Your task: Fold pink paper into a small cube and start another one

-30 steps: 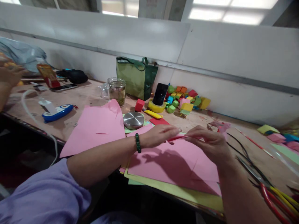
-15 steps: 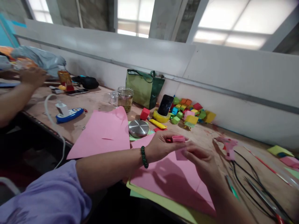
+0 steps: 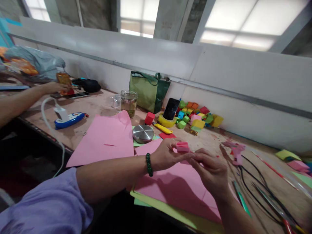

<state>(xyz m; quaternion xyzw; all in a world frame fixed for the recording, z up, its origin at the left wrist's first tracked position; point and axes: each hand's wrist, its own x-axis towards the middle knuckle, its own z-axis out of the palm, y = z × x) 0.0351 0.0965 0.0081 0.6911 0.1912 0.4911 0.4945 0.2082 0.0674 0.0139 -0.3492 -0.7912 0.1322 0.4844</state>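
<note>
A small folded pink paper piece (image 3: 182, 147) is between my hands, above a large pink sheet (image 3: 177, 188). My left hand (image 3: 168, 154), on the arm with a green bead bracelet (image 3: 149, 164), pinches the piece from the left. Pressed against its lower right side are the fingers of my right hand (image 3: 209, 165). Part of the piece is hidden behind the fingers. Yellow and green sheets (image 3: 165, 208) lie under the pink sheet. Just beyond my hands are a round metal tin (image 3: 143, 134) and a yellow cutter (image 3: 163, 128).
Another pink sheet (image 3: 104, 139) lies left. Behind stand a glass mug (image 3: 128, 104), a green bag (image 3: 146, 92), a phone (image 3: 171, 109) and colourful paper cubes (image 3: 192, 113). A pink glue gun (image 3: 236, 151) and scissors (image 3: 270, 198) lie right. Another person's hand (image 3: 55, 88) is far left.
The folded piece has tilted, and my right hand's fingers have shifted along its lower edge. The other person's hand has moved right, to the amber bottle.
</note>
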